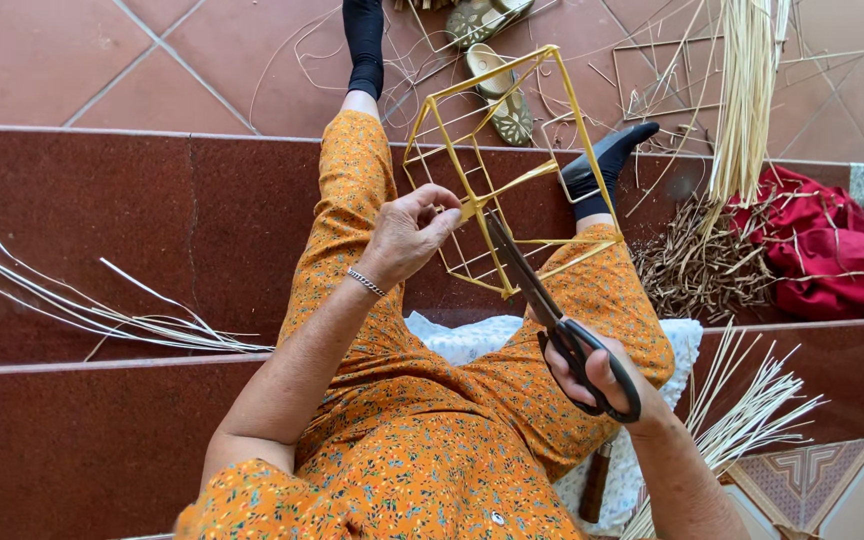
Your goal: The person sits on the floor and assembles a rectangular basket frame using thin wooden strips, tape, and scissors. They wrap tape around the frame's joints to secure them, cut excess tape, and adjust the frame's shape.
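My left hand (pixel 409 233) grips a yellow wire frame (pixel 497 165), box-shaped, held up over my knees. The fingers pinch one of its bars near the middle. My right hand (pixel 597 378) is closed through the black handles of long scissors (pixel 542 300). The blades point up and left, with their tips at the frame bar right beside my left fingers. I sit on dark red stone steps in an orange flowered dress.
Pale cane strips (pixel 102 315) lie on the step at left and a bundle (pixel 752 415) at right. A red cloth (pixel 832 245), dry twigs (pixel 697 265), sandals (pixel 497 60) and more wire frames (pixel 652 70) lie on the tiled floor ahead.
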